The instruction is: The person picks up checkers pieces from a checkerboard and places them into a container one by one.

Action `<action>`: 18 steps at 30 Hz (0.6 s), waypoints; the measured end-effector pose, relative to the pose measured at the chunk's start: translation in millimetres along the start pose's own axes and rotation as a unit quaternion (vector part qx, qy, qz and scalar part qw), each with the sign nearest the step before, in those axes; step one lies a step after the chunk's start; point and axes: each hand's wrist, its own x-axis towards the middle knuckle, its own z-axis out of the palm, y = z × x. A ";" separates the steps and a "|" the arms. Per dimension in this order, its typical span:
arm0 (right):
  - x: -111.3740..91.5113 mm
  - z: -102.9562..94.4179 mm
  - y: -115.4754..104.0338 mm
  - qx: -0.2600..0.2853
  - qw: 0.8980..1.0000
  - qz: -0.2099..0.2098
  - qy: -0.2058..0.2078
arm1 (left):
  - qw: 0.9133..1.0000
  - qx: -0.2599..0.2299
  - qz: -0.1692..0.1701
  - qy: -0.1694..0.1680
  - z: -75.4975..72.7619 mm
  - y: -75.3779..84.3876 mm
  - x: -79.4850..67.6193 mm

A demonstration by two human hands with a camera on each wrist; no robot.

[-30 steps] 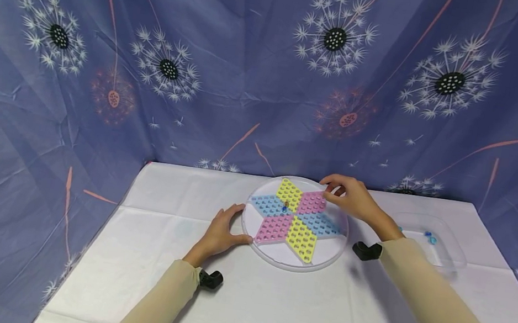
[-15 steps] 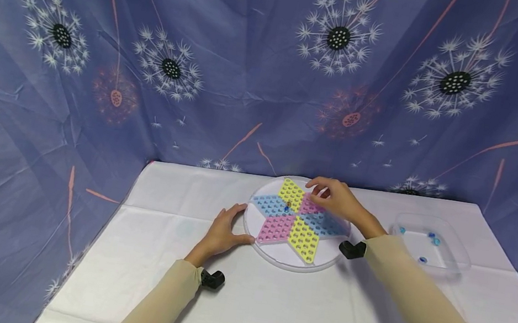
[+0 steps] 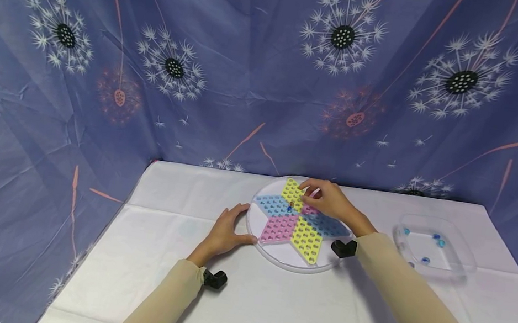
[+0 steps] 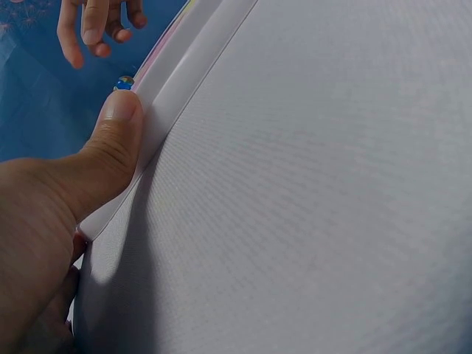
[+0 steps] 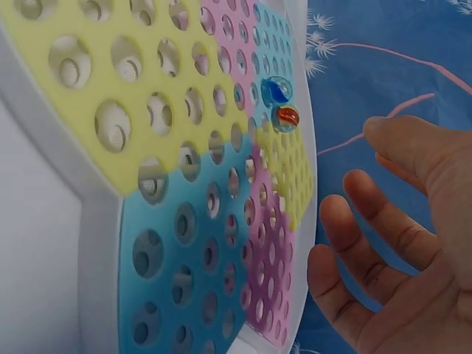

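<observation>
A round white Chinese checkers board (image 3: 283, 252) bears a raised star of yellow, pink and blue sections full of holes. My left hand (image 3: 223, 234) touches its left rim, thumb and fingers spread apart; the left wrist view shows the thumb (image 4: 122, 122) against the rim. Above the board's far side hovers my right hand (image 3: 328, 200), its fingers loosely bent with gaps between them. In the right wrist view nothing shows between thumb and fingers. Near the star's centre sit a blue marble (image 5: 277, 90) and a red-orange marble (image 5: 286, 118), side by side.
To the right of the board, a clear plastic box (image 3: 466, 266) holds several blue marbles (image 3: 441, 243). White cloth (image 3: 276, 315) covers the table. A blue dandelion-print curtain (image 3: 252, 71) hangs behind and at both sides.
My right hand has moved left across the board's far side, from the pink section toward the yellow one. The left hand keeps its place at the rim. The view has shifted slightly.
</observation>
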 end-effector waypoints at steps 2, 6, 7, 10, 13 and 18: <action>1.9 2.5 1.3 0.000 1.000 -0.001 -0.002 | 1.000 0.000 0.003 0.001 0.0 0.4 -0.4; 5.2 8.1 3.6 0.000 1.000 -0.006 -0.009 | 1.000 -0.002 0.008 0.003 -0.2 0.4 -1.1; 6.0 9.9 4.4 -0.001 1.000 -0.006 -0.011 | 1.000 -0.002 0.008 0.002 -0.2 0.2 -1.1; 7.7 14.8 5.5 -0.002 1.000 -0.003 -0.019 | 1.000 -0.001 0.003 -0.001 0.0 -0.5 -0.5; 10.1 19.4 7.2 -0.002 0.999 -0.005 -0.034 | 1.000 -0.002 -0.002 -0.001 0.3 -1.5 0.3; 13.0 24.8 11.5 -0.010 0.998 -0.026 -0.050 | 1.000 -0.002 0.001 0.001 1.0 -1.5 0.6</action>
